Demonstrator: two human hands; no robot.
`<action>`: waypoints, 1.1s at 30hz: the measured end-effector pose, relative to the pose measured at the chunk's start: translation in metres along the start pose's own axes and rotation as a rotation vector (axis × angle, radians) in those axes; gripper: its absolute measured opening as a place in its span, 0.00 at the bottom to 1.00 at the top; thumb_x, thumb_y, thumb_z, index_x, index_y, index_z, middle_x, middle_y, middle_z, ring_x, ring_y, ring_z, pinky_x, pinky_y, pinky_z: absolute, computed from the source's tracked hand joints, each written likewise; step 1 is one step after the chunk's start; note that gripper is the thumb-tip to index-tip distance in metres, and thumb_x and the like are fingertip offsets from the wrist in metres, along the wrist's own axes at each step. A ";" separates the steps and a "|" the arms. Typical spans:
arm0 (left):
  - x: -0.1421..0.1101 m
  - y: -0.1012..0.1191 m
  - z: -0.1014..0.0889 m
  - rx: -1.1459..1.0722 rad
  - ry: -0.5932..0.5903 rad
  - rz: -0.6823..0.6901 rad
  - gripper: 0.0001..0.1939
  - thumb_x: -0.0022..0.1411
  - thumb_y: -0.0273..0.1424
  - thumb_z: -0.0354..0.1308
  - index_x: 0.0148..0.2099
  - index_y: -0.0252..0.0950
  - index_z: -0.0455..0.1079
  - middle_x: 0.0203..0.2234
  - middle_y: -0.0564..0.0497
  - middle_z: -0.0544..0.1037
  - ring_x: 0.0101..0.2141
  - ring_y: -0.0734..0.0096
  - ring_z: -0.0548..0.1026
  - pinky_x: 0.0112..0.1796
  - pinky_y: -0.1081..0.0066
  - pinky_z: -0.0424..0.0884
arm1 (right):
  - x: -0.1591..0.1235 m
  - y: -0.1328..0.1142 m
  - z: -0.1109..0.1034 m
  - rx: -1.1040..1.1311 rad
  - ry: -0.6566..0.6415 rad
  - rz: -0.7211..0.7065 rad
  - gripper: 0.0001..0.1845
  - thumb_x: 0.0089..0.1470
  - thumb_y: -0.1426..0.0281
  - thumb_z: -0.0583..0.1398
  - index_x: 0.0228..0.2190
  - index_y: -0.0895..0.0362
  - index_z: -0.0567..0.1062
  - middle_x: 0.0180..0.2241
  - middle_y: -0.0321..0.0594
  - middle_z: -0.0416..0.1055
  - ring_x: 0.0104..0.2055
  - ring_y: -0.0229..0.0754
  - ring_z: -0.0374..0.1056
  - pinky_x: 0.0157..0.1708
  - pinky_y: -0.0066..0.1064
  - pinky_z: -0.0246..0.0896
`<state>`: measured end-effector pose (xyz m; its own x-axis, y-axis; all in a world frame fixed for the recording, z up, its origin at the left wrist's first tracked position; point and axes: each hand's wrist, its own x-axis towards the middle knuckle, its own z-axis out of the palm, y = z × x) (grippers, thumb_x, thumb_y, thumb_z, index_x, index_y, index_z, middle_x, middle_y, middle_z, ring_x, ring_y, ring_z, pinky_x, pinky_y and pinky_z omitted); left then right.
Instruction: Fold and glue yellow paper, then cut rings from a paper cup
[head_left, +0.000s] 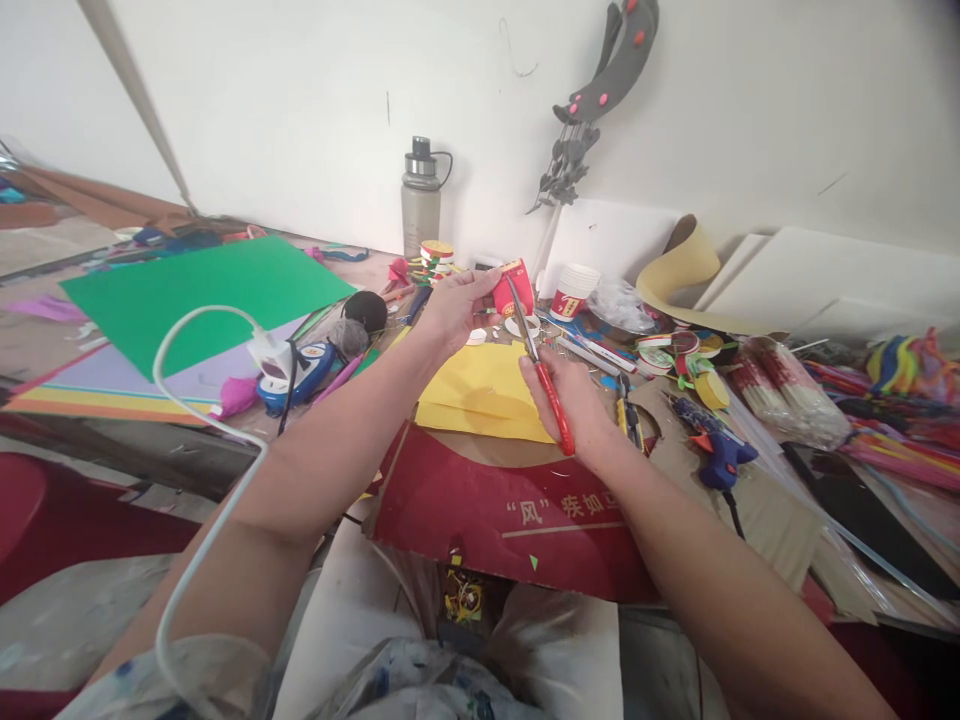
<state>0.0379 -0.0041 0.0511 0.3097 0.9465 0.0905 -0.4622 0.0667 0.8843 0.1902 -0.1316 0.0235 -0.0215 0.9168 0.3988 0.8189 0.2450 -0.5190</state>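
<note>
My left hand [454, 310] is closed round a small red paper cup [514, 287], holding it up over the cluttered table. My right hand [574, 405] grips red-handled scissors [541, 375], whose blades reach up to the cup's side. Under both hands lies a yellow sheet [480, 392] on a red cardboard box lid [499, 510] with printed characters.
A green sheet [202, 290] lies on purple and yellow sheets at left, by a white cable [191, 420] and charger. A grey bottle [420, 200] stands at the wall. Paper cups [574, 292], tape rolls, a blue glue gun [712, 445] and bundled sticks [787, 400] crowd the right.
</note>
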 end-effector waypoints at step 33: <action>-0.003 0.000 0.000 0.135 0.011 0.217 0.18 0.62 0.32 0.76 0.30 0.36 0.68 0.23 0.57 0.77 0.23 0.80 0.74 0.26 0.77 0.72 | 0.002 0.014 0.005 0.330 -0.074 0.053 0.30 0.62 0.36 0.56 0.30 0.48 0.60 0.21 0.29 0.58 0.22 0.38 0.55 0.23 0.34 0.53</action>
<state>0.0373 -0.0072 0.0506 0.2058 0.9375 0.2807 -0.4011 -0.1808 0.8980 0.1990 -0.1245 0.0127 -0.0356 0.9484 0.3150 0.5903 0.2743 -0.7592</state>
